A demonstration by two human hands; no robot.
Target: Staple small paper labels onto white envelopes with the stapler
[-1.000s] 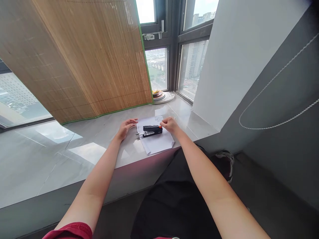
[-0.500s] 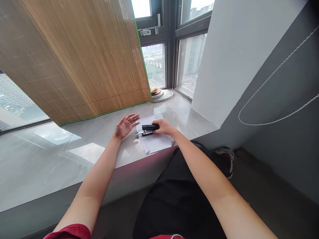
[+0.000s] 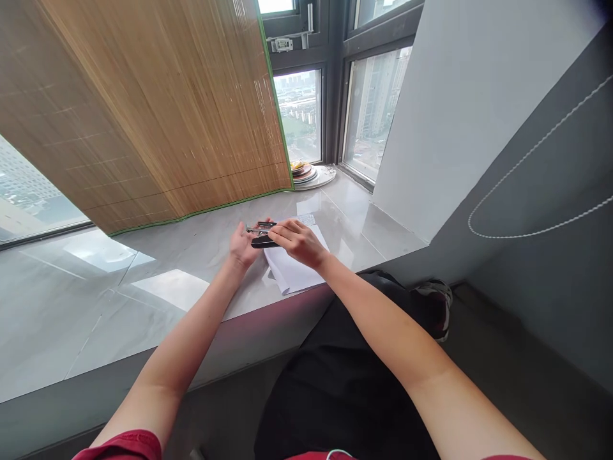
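Note:
A black stapler [image 3: 264,242] with bare metal parts is held over white paper sheets [image 3: 297,271] on the glossy sill. My right hand [image 3: 301,243] grips its right end from above, fingers closed around it. At the stapler's left end, my left hand [image 3: 243,248] cups it, palm turned up and fingertips showing behind the black body. The stapler's parts look spread apart, its silver strip facing up between the hands. My fingers cover much of its right end. Small printed marks show at the paper's far edge.
Stacked plates [image 3: 313,177] stand in the window corner. A bamboo blind [image 3: 182,128] hangs down to the sill [image 3: 158,268] at the left. A white wall [image 3: 421,128] rises on the right, with a bead cord [image 3: 514,236] beside it.
My right hand has moved the stapler slightly left and turned it over. My left hand, open and apart before, now holds the stapler's left end. The view has shifted slightly.

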